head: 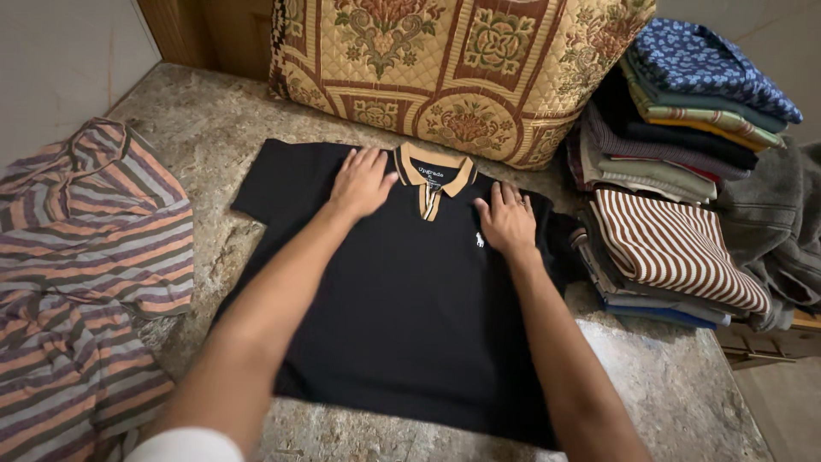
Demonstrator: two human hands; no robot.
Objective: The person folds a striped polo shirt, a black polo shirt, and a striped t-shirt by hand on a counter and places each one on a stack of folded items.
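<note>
On granite counter [205,120], black polo shirt [410,316]

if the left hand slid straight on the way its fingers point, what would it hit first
Probably the quilted cushion. The left hand lies flat on the black polo shirt, fingers pointing past the shoulder toward it, with only bare stone counter between.

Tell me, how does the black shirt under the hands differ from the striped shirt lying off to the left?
The black polo shirt is one plain colour with a tan collar; the striped shirt runs in orange, grey and purple bands. The black polo shirt lies spread flat, front up, while the striped shirt is rumpled and partly out of view. The left hand and right hand press on the black polo shirt; nothing touches the striped shirt. Both rest on the same stone surface.
</note>
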